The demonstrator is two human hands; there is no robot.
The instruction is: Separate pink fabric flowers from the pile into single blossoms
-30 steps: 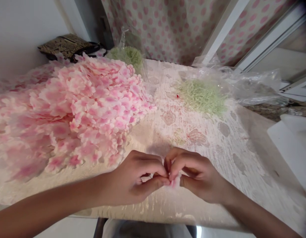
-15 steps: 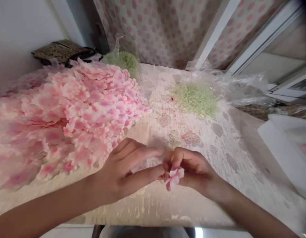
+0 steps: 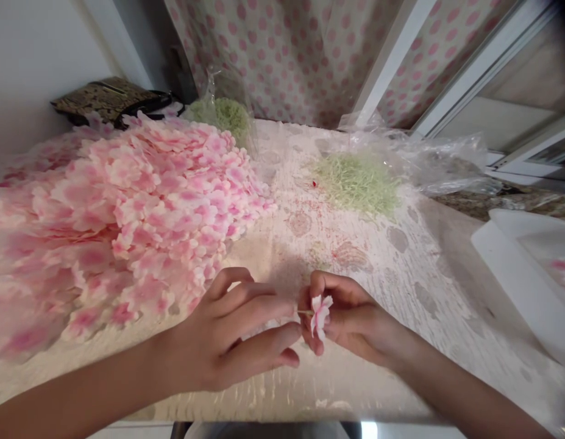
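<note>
A small pale pink artificial flower (image 3: 319,318) with a short thin stem sits in my right hand (image 3: 355,320), pinched between thumb and fingers. Its petals face right and the stem points left. My left hand (image 3: 239,332) is close beside it with fingers stretched and apart; the index fingertip meets or nearly meets the stem's end. A large heap of pink flower petals (image 3: 149,195) covers the left of the table. Beyond my hands lies a pile of light green stems (image 3: 358,183).
A clear plastic bag (image 3: 437,161) lies at the back right, and another bag with green stems (image 3: 231,119) stands behind the heap. At the right edge is a white container (image 3: 506,256) with pink bits inside. A patterned handbag (image 3: 103,97) rests at the back left.
My right hand has turned the flower so its stem now shows, pointing left. The left fingertips have drawn slightly back from the right hand, and the thumb has dropped lower.
</note>
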